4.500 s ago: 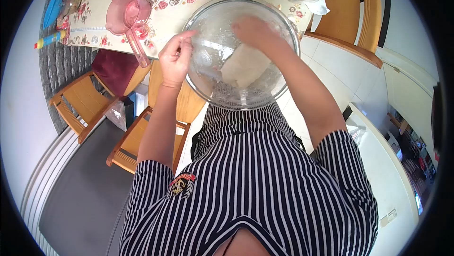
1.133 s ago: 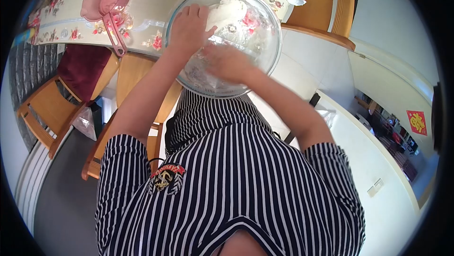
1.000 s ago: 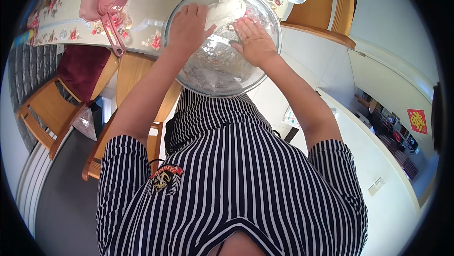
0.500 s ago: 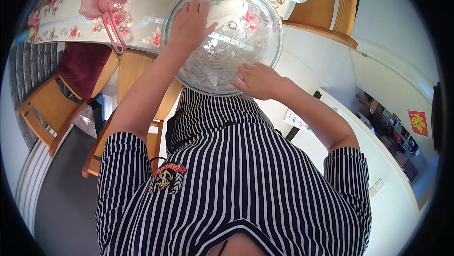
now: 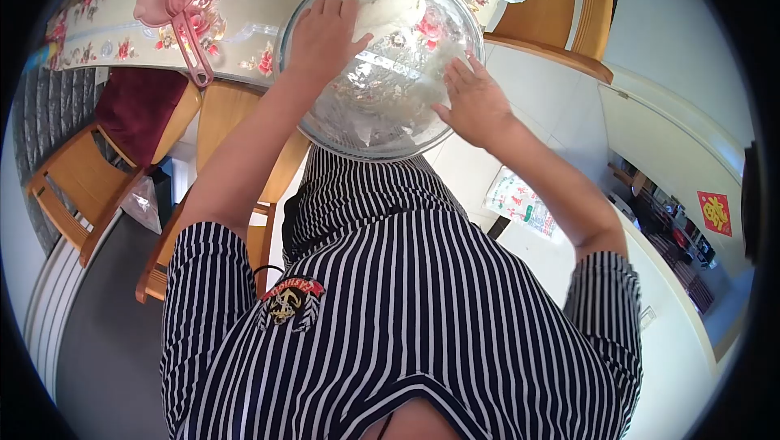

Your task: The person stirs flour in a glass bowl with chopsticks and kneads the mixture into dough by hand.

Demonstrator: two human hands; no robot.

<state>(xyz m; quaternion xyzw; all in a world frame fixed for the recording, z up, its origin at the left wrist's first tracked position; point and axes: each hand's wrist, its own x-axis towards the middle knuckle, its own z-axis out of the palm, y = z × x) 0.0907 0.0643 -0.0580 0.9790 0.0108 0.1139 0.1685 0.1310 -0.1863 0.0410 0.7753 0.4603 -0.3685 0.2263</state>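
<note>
A large clear glass bowl (image 5: 374,143) sits at the table's front edge, partly overhanging it. Pale dough (image 5: 394,9) lies inside at the far side, and whitish smears mark the bowl's inner surface. My left hand (image 5: 323,40) rests at the bowl's left side with its fingers spread, its thumb pointing toward the dough. On the right side, my right hand (image 5: 478,103) lies against the bowl's rim and wall, fingers apart and reaching inward. Neither hand holds the dough.
A pink translucent pot with a long handle (image 5: 193,54) stands left on the flowered table (image 5: 236,50). Wooden chairs (image 5: 85,180) are at the left, another (image 5: 552,1) at the upper right. A printed bag (image 5: 520,200) lies lower right, beyond my forearm.
My right hand has moved up and to the right along the bowl's rim, from its near right side. My left hand stays nearly in place. The view has shifted slightly.
</note>
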